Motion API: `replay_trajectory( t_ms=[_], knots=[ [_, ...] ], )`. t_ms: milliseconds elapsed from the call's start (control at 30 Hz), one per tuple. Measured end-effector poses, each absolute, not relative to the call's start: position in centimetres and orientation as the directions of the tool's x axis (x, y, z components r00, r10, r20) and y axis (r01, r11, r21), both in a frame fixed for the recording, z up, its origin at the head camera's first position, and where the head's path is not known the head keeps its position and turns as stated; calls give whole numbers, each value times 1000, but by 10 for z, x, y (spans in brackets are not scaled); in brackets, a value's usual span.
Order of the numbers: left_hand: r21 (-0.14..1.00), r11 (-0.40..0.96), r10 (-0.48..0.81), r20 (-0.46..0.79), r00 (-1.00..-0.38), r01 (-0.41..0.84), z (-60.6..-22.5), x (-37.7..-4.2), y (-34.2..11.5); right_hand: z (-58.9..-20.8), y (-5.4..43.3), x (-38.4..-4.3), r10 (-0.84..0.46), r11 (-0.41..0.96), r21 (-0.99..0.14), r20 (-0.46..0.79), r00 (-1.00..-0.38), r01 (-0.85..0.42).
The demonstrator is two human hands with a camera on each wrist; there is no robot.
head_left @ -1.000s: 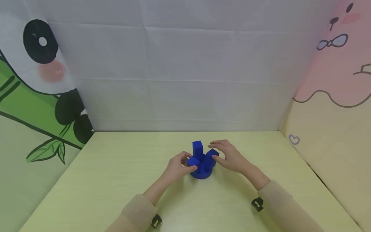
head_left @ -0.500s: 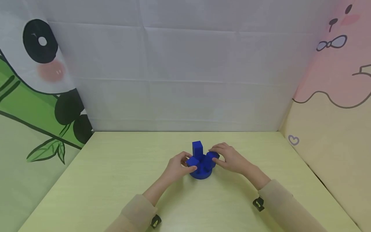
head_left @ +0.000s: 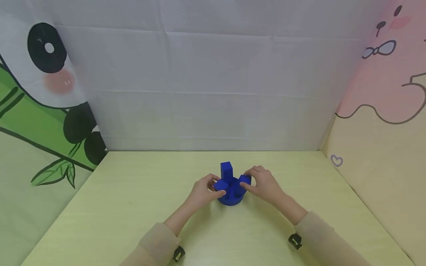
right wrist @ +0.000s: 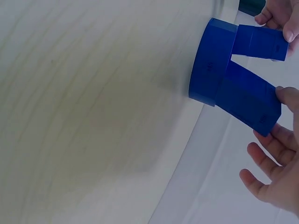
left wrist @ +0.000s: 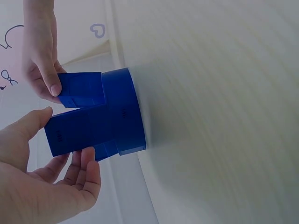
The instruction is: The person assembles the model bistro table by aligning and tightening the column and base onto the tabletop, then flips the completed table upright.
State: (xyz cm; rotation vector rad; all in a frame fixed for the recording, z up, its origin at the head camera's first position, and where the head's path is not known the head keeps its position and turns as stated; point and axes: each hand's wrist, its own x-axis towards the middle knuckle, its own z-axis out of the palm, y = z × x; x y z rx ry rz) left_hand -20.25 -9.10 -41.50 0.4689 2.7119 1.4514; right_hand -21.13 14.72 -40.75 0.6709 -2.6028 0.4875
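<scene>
A dark blue round base stands on the table, with blue square-ended blocks rising from it. My left hand pinches the left block near its top, thumb on one side and fingers on the other. Opposite it, my right hand holds the upper end of the right block between thumb and fingers. In the right wrist view this right block leans outward from the base, and the other right-hand fingers are spread loosely. A third block stands upright at the back, untouched.
The pale yellow table reaches back to a white cloth wall. Printed side panels stand left and right, with a green cartoon and a pink one. Dark wrist devices sit by both sleeves.
My right hand has moved down slightly and its fingers have closed on the right block, which has turned a little. The left hand has held its place on the left block.
</scene>
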Motion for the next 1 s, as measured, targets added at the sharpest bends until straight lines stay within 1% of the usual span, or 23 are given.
replay_trajectory(
  t_ms=[200,367,567,700,867,1000],
  knots=[
    [812,523,269,133,-954,261,-414,-201,-90,-407,143,-207,-335,831,-240,503,-797,-501],
    [804,537,251,136,-958,255,-412,-198,-89,-406,142,-205,-322,843,-225,515,-794,-488],
    [797,548,250,132,-959,253,-411,-198,-88,-403,142,-203,-323,876,-167,494,-807,-452],
    [792,556,247,130,-960,251,-410,-199,-88,-403,141,-203,-315,887,-158,477,-820,-433],
    [783,572,250,116,-961,244,-408,-201,-89,-404,140,-202,-305,886,-173,484,-820,-431],
    [785,568,259,116,-959,248,-408,-202,-89,-404,141,-202,-297,873,-211,487,-821,-440]
  ],
)
